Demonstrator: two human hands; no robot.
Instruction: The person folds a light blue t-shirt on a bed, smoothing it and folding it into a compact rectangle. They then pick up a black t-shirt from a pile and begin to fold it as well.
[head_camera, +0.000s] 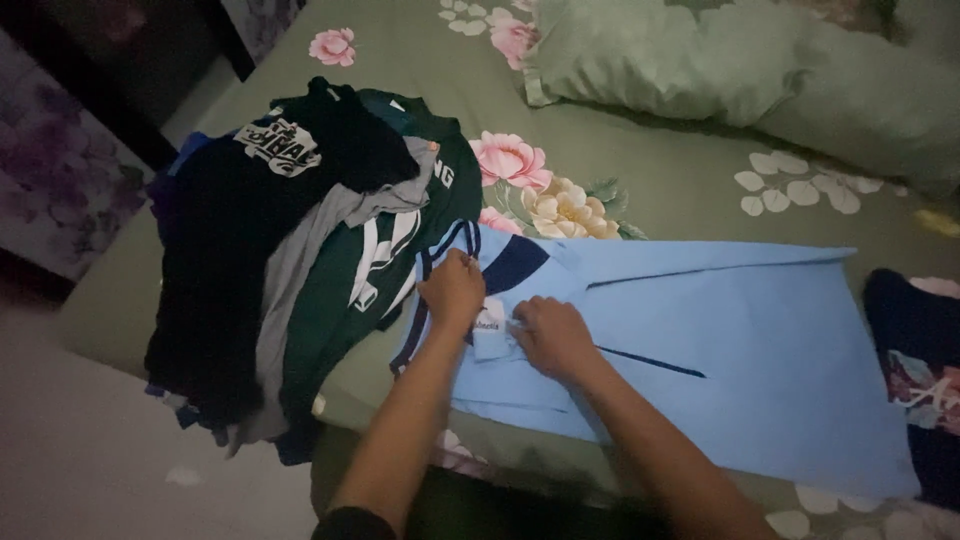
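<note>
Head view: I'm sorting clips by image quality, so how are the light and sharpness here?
Head view: dim, uneven light; the blue shirt is the brightest thing, the clothes pile sinks into shadow, the floor corner looks soft and grainy, both hands show without motion blur, no glare.

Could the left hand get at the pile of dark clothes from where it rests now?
Probably yes: the left hand rests on the light blue garment right beside the pile of dark clothes, with nothing between them.
</note>
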